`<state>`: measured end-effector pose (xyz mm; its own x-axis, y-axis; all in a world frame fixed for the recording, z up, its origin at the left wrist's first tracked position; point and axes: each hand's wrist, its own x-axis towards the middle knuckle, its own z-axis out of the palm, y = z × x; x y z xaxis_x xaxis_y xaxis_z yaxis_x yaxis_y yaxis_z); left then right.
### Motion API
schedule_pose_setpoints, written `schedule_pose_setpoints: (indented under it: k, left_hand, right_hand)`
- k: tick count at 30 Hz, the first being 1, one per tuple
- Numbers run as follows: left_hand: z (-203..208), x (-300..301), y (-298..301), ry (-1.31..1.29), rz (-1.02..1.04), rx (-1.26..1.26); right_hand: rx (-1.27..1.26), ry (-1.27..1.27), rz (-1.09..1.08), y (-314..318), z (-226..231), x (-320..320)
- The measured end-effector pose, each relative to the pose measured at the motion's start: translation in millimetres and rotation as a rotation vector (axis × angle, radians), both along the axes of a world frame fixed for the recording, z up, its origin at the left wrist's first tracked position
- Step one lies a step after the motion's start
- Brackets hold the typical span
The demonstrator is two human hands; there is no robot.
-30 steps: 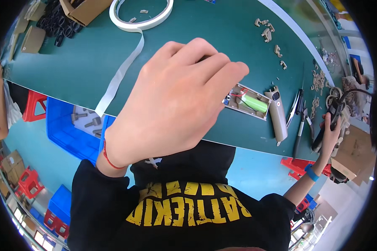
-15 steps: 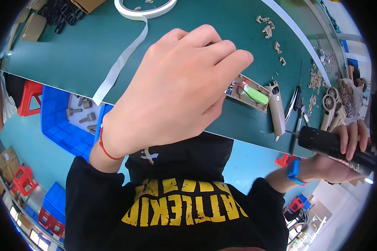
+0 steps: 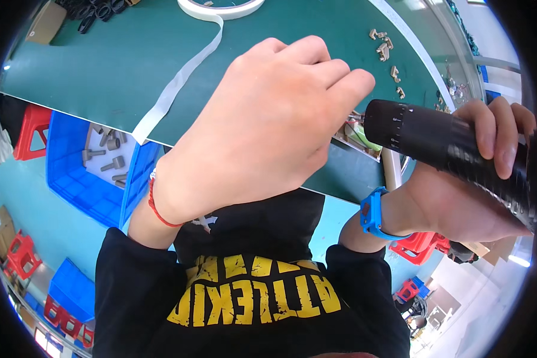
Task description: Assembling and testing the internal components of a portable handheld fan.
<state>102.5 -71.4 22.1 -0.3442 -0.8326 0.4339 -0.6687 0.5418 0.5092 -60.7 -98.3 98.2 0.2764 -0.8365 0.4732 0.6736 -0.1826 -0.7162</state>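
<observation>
My left hand (image 3: 274,119) reaches over the bench with its back up and its fingers curled under. It is closed on a beige casing half (image 3: 356,147), which shows just past its knuckles; the fingertips are hidden. Inside the casing lie a green battery (image 3: 373,145) and thin wires. My right hand (image 3: 459,203) is wrapped round a black electric screwdriver (image 3: 420,134). The screwdriver's tip points left into the casing, close to my left fingers; whether it touches a screw cannot be made out. Another beige shell (image 3: 391,169) lies right of the casing, partly covered by the screwdriver.
White tape (image 3: 179,80) runs from a roll (image 3: 244,12) to the green bench's (image 3: 113,71) near edge. Small beige clips (image 3: 383,51) lie at the far right. A blue bin (image 3: 80,182) with grey parts stands at the left, near a red stool (image 3: 31,134).
My right hand has brought the screwdriver left and up, from beside the loose shell to the casing. My left hand keeps its grip, slightly further right in the view.
</observation>
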Motion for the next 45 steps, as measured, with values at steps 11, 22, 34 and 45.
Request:
schedule_pose_setpoints:
  k: [11,22,34,45]
  left_hand:
    - [19,-1,-12,0.022,-0.037,0.044]
    - [15,5,10,0.145,-0.076,-0.014]
    - [15,5,-7,-0.018,-0.096,0.033]
    - [23,18,-22,-0.127,-0.275,0.121]
  right_hand:
    - [-0.227,0.160,-0.058,-23,14,5]
    - [0.038,0.069,-0.083,-5,1,21]
    - [-0.148,-0.211,-0.088,-18,28,-52]
    - [-0.048,-0.137,-0.431,7,-12,-145]
